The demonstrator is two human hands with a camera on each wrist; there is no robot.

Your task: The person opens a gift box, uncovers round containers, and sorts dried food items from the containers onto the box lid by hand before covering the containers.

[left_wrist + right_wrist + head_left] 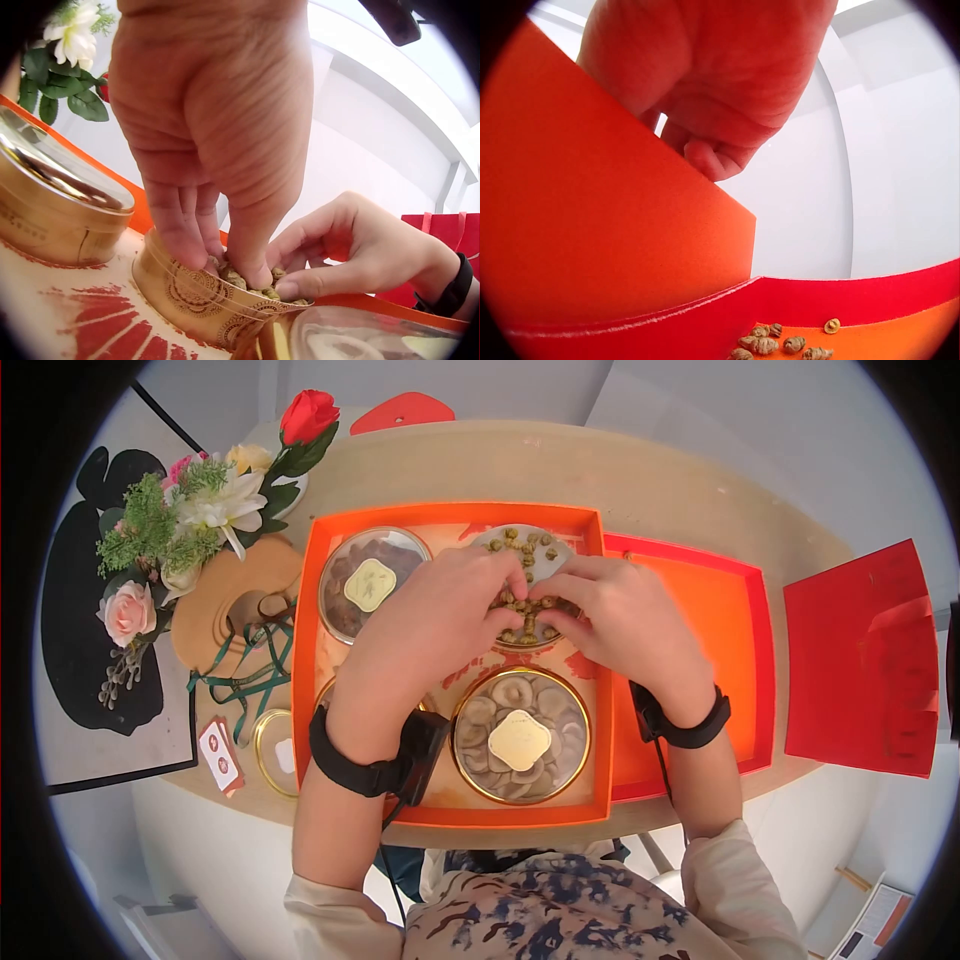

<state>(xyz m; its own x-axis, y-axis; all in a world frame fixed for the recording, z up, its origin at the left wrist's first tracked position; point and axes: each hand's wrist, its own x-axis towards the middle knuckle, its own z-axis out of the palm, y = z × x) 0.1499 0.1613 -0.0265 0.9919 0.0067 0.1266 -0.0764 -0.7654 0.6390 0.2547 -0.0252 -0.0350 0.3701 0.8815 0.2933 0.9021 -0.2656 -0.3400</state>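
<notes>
A round tin (545, 555) of small greenish-brown dried pieces (528, 622) stands uncovered in the back right of the orange box (603, 730). From its left side my left hand (440, 605) reaches in, thumb and fingertips apart among the pieces. My right hand (630, 615) touches them from the right, with a gap between thumb and forefinger. The left wrist view has my left hand (217, 127) pointing down into the patterned tin (195, 300), my right hand (367, 247) beside it. An orange wall (615, 225) partly hides my right hand (712, 75) in the right wrist view.
Lidded tins stand at back left (345, 610) and front right (480, 710); another is mostly hidden by my left arm. A red-edged tray (690, 600) adjoins the box, with loose pieces (761, 345) inside. Flowers (225, 505), ribbon (240, 685) and cards (215, 755) lie left; a red bag (865, 660) is right.
</notes>
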